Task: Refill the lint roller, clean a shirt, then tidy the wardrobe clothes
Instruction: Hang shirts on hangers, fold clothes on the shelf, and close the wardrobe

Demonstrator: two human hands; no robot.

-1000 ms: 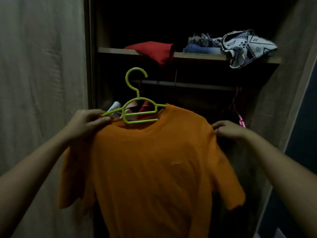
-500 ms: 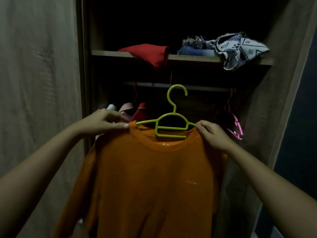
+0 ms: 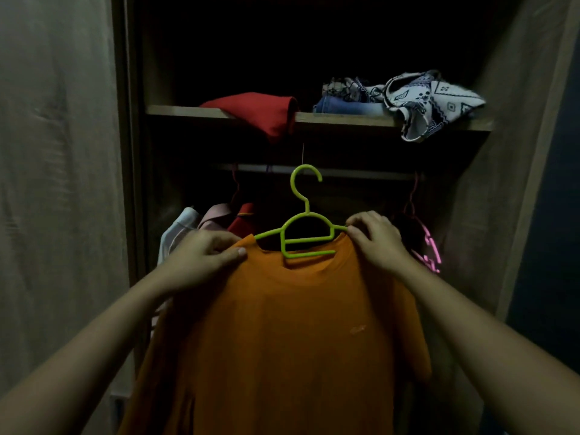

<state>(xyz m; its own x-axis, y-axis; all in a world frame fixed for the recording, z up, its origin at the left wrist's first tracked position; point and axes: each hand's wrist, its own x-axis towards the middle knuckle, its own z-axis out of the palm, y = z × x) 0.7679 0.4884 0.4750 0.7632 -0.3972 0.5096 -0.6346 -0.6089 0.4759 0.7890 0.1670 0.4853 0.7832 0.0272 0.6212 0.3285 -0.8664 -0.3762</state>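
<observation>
Both hands hold orange shirt (image 3: 282, 334) on green hanger (image 3: 303, 227)

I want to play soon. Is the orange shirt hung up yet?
Not quite. The orange shirt is on the green hanger. The left hand and right hand grip its shoulders, hook up by the rail. Left: hooking it on, then tidying the red cloth and patterned cloth drooping off the shelf.

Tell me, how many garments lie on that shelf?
3: a red garment at left, blue denim in the middle, a patterned white cloth at right. The dark back may hide more.
</observation>
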